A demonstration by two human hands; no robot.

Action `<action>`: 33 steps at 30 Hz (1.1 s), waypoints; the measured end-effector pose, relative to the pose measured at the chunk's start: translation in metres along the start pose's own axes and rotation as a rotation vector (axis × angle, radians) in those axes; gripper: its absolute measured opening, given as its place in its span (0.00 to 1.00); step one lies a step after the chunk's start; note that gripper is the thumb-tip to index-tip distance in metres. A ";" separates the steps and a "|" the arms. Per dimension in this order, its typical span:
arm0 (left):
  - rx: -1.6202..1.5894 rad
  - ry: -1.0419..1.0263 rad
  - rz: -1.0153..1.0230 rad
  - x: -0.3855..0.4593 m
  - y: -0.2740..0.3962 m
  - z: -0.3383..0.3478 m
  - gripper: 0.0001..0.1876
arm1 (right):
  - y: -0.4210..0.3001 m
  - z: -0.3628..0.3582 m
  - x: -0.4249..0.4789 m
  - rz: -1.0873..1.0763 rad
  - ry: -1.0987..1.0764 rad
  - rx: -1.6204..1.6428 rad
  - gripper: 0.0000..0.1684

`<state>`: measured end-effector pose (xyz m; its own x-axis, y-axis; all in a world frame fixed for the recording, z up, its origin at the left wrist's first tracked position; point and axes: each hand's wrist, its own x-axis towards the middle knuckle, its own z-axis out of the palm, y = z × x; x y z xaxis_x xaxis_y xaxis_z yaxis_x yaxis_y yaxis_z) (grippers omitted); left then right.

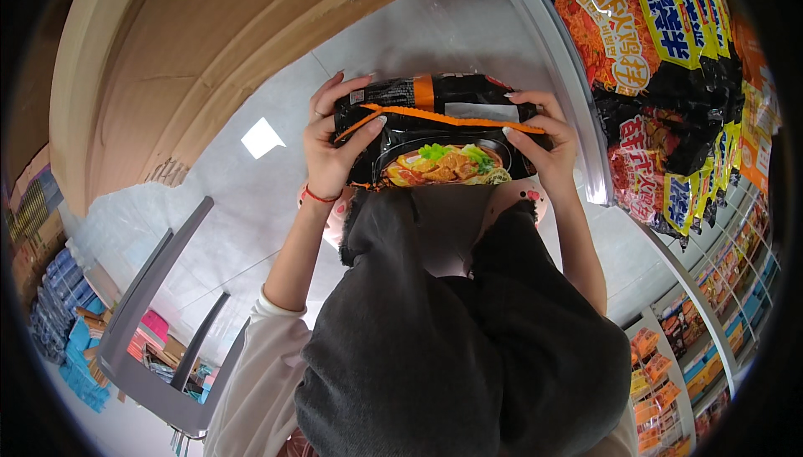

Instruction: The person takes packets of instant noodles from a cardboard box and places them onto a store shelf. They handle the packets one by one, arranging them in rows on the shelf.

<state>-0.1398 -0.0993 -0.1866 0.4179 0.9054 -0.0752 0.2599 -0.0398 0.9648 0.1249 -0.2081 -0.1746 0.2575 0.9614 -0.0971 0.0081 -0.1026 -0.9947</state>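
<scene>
Between my two hands is a black plastic multipack of instant noodles (439, 137), its front printed with a bowl of food and its seam edged in orange. My left hand (342, 128) grips the left end, thumb on the near face and fingers over the top. At the opposite end my right hand (542, 137) holds it the same way, thumb below the orange seam. The pack hangs level above the grey floor, just beyond my knees in dark trousers (401, 331). Its underside and far face are hidden.
A large open cardboard box (207, 49) stands at the upper left. On the right, a metal-edged shelf (568, 62) carries stacked black noodle packs (627, 37). A grey plastic stool (154, 388) is at lower left, near wrapped goods (59, 300). More packets (652, 382) fill racks at lower right.
</scene>
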 end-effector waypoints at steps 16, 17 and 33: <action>-0.089 -0.204 0.164 0.002 0.004 -0.024 0.12 | -0.024 -0.036 -0.002 -0.027 -0.123 0.018 0.28; -0.074 -0.215 0.182 0.001 0.005 -0.026 0.13 | -0.025 -0.032 -0.001 -0.043 -0.110 -0.060 0.27; -0.122 -0.090 -0.009 -0.007 0.012 -0.016 0.07 | -0.050 -0.021 -0.004 -0.046 -0.223 -0.090 0.30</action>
<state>-0.1533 -0.0994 -0.1701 0.4937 0.8637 -0.1013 0.1591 0.0249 0.9870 0.1436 -0.2120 -0.1236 0.0352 0.9972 -0.0667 0.1034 -0.0700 -0.9922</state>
